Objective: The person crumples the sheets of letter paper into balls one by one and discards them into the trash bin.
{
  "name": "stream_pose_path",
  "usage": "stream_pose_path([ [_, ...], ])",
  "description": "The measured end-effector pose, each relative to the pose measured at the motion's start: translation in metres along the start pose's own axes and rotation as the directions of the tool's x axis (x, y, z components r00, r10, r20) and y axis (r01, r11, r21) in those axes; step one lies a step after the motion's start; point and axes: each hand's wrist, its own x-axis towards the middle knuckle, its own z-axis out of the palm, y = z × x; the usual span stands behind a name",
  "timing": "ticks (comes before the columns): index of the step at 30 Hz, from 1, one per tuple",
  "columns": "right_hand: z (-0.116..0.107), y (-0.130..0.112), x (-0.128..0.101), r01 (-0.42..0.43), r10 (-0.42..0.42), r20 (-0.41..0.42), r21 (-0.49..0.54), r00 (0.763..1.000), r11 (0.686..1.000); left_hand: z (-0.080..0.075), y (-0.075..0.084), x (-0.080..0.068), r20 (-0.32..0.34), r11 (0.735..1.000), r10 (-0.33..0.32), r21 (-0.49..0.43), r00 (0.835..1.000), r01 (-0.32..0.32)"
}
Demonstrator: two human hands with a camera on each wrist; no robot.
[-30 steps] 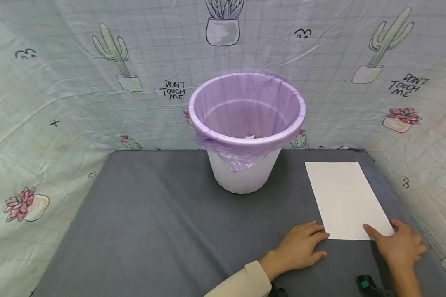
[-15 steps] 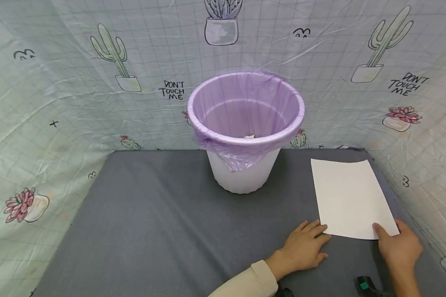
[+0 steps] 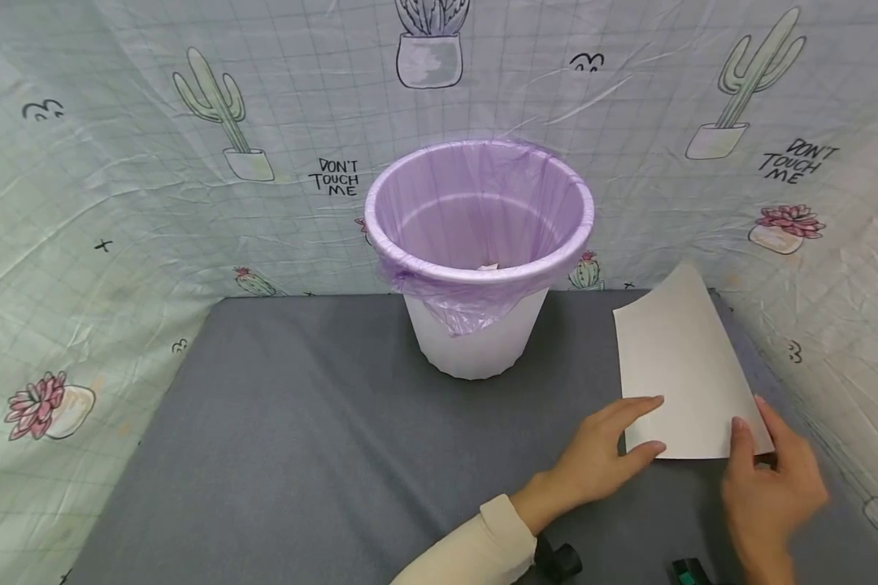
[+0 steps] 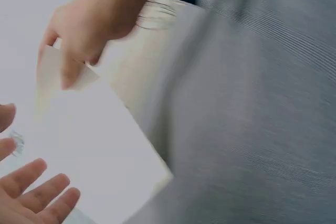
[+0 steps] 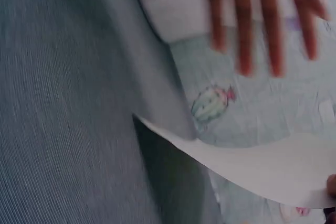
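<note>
A white sheet of paper [image 3: 684, 378] is lifted off the grey mat [image 3: 300, 422] at the right, its far end curling upward. My right hand [image 3: 748, 421] pinches its near right corner; the left wrist view shows that pinch on the paper [image 4: 89, 140] by the right hand [image 4: 71, 72]. My left hand [image 3: 647, 424] is at the near left corner with straight, spread fingers [image 4: 39, 192] touching the sheet. The right wrist view shows the paper [image 5: 262, 174] raised over the mat.
A white bin [image 3: 475, 349] lined with a purple bag stands at the back middle of the mat, with a small white scrap [image 3: 488, 266] inside. Cactus-print cloth [image 3: 117, 203] walls the space on three sides. Black wrist devices [image 3: 559, 561] sit at the bottom edge.
The paper lay flat on the mat; it now rises, its far end curling up. My right hand has gone from resting on the corner to pinching it, and my left hand's fingers reached onto the edge.
</note>
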Motion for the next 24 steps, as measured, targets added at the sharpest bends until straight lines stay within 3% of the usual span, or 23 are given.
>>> stream_pose_path([
  [3,0.007,-0.017,-0.004,0.097,-0.089,-0.078,0.103,0.993,0.99,-0.008,0.008,0.009,-0.099,0.993,0.039,-0.105,0.994,-0.049],
  [7,0.014,-0.042,-0.013,0.202,-0.17,-0.152,0.222,0.974,0.954,-0.014,0.018,0.015,-0.168,0.982,0.033,-0.177,0.985,-0.063],
  [10,0.018,-0.055,-0.019,0.26,-0.218,-0.18,0.252,0.959,0.932,-0.017,0.023,0.017,-0.202,0.979,-0.011,-0.202,0.979,-0.031],
  [18,0.029,-0.064,-0.032,0.364,-0.332,-0.159,0.277,0.93,0.889,-0.03,0.028,0.018,-0.258,0.963,-0.109,-0.267,0.96,0.038],
  [24,0.034,-0.071,-0.039,0.419,-0.39,-0.152,0.308,0.908,0.854,-0.035,0.027,0.015,-0.271,0.933,-0.22,-0.339,0.937,0.121],
])
